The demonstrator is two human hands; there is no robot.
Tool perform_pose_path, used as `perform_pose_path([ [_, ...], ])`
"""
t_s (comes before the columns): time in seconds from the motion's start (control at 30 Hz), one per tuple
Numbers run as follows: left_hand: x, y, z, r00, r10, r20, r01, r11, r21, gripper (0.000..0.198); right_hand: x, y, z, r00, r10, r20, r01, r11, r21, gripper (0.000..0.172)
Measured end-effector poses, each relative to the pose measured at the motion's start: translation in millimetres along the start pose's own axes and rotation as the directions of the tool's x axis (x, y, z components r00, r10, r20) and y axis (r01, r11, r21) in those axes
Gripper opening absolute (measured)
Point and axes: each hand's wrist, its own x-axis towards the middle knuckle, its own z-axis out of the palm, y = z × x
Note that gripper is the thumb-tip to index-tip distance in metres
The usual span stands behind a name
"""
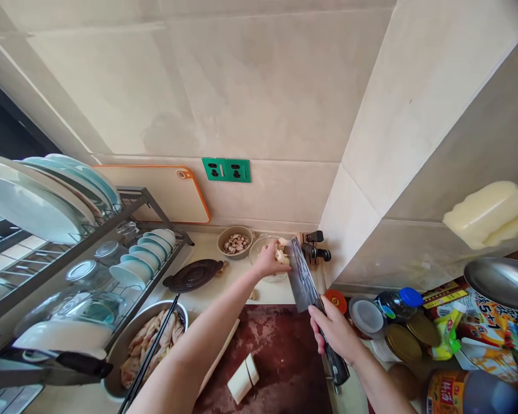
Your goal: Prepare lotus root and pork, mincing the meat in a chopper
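Both forearms (pixel 209 333) are bare and slim, tapering smoothly toward narrower wrists (pixel 258 273).

To my right, I can read "5+1" on the orange-and-white packet (pixel 490 310), with large characters beside it that I can't make out for certain. The bottle (pixel 475 391) in the near right corner has characters on its label (pixel 446 392), too blurred for me to read. I can't read the yellow-banded box (pixel 446 294) either.
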Motion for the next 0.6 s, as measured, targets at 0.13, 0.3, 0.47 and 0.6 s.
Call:
perform_pose_path([
  [0.13, 38.6, -10.4, -1.3, 0.994, -0.112, -0.016, 0.112, 0.993, 0.039, 0.104, 14.4, -18.7, -6.3, 0.998, -0.015, -0.066, 0.004, 0.988, -0.157, 0.025],
  [0.3, 38.7, -20.5, 3.6, 0.993, -0.074, -0.093, 0.084, 0.990, 0.113, 0.080, 6.5, -5.3, -9.0, 0.998, 0.017, -0.053, -0.027, 0.983, -0.181, 0.024],
  [0.47, 16.8, -25.1, -22.5, 0.984, -0.026, -0.179, 0.050, 0.990, 0.132, 0.036, -19.1, 13.2, -12.0, 0.996, 0.007, -0.090, -0.022, 0.987, -0.158, 0.033],
  [0.6, -42.9, -41.3, -35.5, 0.974, -0.026, -0.225, 0.061, 0.987, 0.148, 0.027, -50.5, 27.9, -19.7, 0.993, -0.001, -0.119, -0.022, 0.981, -0.191, 0.039],
])
